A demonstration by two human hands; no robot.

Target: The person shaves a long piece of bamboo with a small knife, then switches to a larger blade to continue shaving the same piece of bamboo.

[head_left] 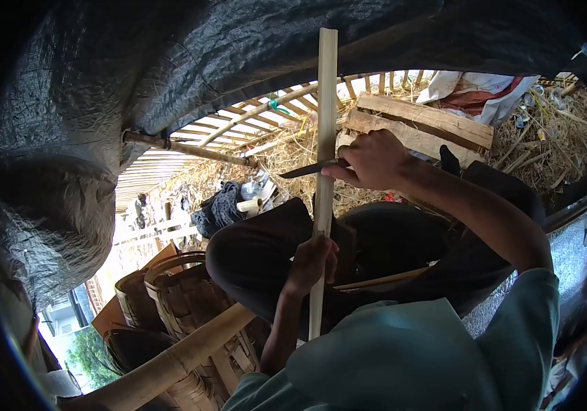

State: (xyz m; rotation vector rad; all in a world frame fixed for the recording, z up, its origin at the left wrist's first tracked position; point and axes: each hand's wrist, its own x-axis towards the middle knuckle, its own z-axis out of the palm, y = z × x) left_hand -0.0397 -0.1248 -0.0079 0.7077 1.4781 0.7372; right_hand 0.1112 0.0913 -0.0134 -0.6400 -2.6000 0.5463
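A long, pale bamboo strip stands lengthwise in front of my body, its far end high in the view. My left hand is wrapped round its lower part, above my lap. Farther up, my right hand is closed on a knife, whose handle is hidden in the fist. The dark blade lies across the strip and points left, with my right thumb right at the strip's edge.
Woven baskets stand at the lower left, beside a thick bamboo pole. Wooden beams lie ahead on the right, near a white sack. Dark sheeting hangs overhead. A bundle of dark cloth lies on the littered ground.
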